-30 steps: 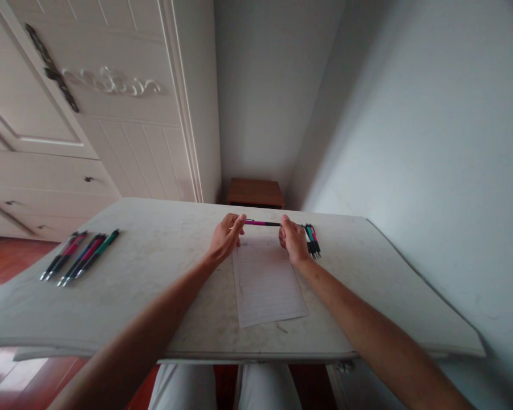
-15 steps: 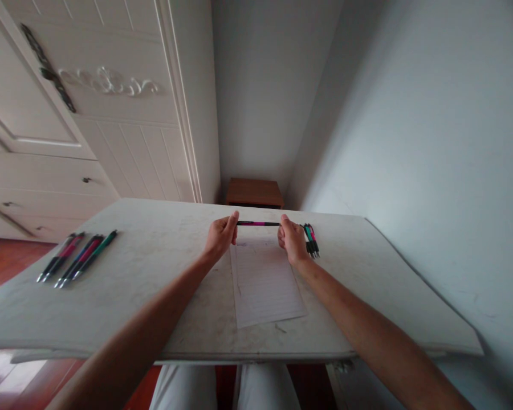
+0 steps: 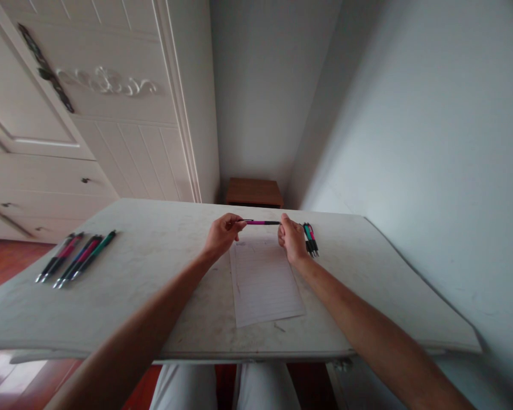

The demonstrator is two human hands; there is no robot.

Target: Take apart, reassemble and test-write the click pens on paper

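A pink and black pen (image 3: 260,222) is held level above the top of a lined sheet of paper (image 3: 268,285). My left hand (image 3: 223,232) pinches the clip end between thumb and fingers. At the other end, my right hand (image 3: 291,238) is closed round the black grip, thumb up, hiding the tip. Just beyond the right hand lie several pens (image 3: 311,239) side by side, green and pink ones among them, partly covered by that hand. Faint pen marks show on the paper's upper and left parts.
On the white table (image 3: 154,319), a group of several pens (image 3: 79,257) lies at the left. A white cabinet (image 3: 145,154) stands beyond the left side, a pale wall (image 3: 431,159) runs along the right, and a brown wooden box-like piece (image 3: 254,192) sits behind the far edge.
My left hand has changed its grip at the pen's clip end, from a fist with the thumb up to a pinch with the fingers forward. My right hand stays in place.
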